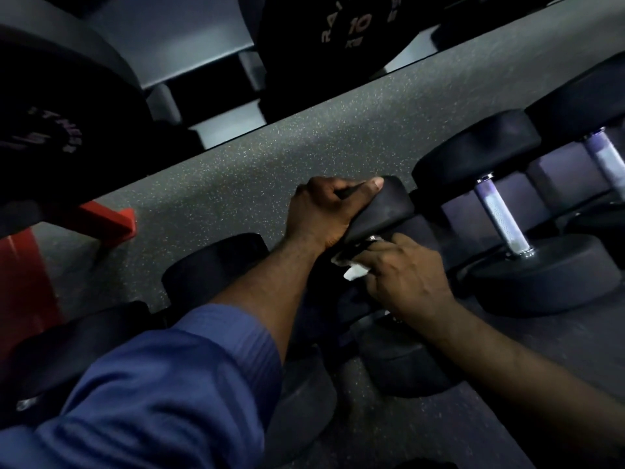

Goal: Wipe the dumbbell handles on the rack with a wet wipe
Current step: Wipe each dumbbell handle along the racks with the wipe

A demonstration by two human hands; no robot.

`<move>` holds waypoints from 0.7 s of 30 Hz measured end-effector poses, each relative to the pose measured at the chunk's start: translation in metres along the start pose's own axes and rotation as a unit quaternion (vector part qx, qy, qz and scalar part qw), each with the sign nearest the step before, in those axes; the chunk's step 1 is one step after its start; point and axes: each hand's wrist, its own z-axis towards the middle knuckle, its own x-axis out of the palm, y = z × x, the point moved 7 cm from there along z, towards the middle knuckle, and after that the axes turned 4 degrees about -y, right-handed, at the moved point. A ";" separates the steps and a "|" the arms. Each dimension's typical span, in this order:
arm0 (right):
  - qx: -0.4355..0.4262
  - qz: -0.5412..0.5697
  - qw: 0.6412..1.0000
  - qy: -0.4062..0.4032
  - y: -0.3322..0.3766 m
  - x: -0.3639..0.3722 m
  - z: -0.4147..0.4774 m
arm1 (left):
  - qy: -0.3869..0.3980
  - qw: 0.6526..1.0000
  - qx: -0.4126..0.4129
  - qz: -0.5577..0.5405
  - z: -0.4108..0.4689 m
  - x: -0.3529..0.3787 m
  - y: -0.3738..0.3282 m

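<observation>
Closest up, a blue sleeve (152, 384) fills the lower left. From it the left hand (321, 214) is stretched out and clamped over the upper head of a black rubber dumbbell (382, 208), thumb laid across the top, so the weight is kept steady on the rack (460, 214). Just below that head, the right hand (406, 279) is curled round the handle with a white wet wipe (353, 270) bunched inside the fingers. A scrap of wipe is seen poking out on the left, and the handle itself is pretty much hidden apart from a glint of chrome at the collar. So the step in hand is judged to be the actual wiping of this one handle. Next, a twist or slide along the bar is probably called for, then the wipe needs to be carried over to the neighbouring knurled chrome handle (500, 218), which sits bare just to the right. As for writing, "10" and "KG" can be read on the weight plate (338, 35) up top, though the curved letters beside them can't be made out. On the big plate (50, 130) at left only a fragment like "TNES" is caught, too blurry to be sure.
</observation>
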 end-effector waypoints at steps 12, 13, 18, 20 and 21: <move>-0.011 -0.039 0.999 0.013 0.006 0.009 -0.001 | -0.009 1.000 0.003 -0.027 -0.001 0.002 0.002; -0.027 -0.057 0.998 0.022 0.009 0.014 -0.001 | -0.007 0.999 0.004 -0.033 -0.001 0.003 0.003; -0.010 0.007 0.998 -0.064 -0.002 0.009 -0.001 | -0.025 0.999 -0.007 -0.044 -0.003 0.004 0.002; 0.003 0.073 0.991 -0.114 -0.011 -0.001 -0.005 | -0.031 0.999 -0.015 -0.039 -0.003 0.005 -0.001; 0.010 0.105 0.986 -0.128 -0.013 -0.005 -0.006 | -0.034 0.998 -0.023 -0.044 -0.004 0.003 0.002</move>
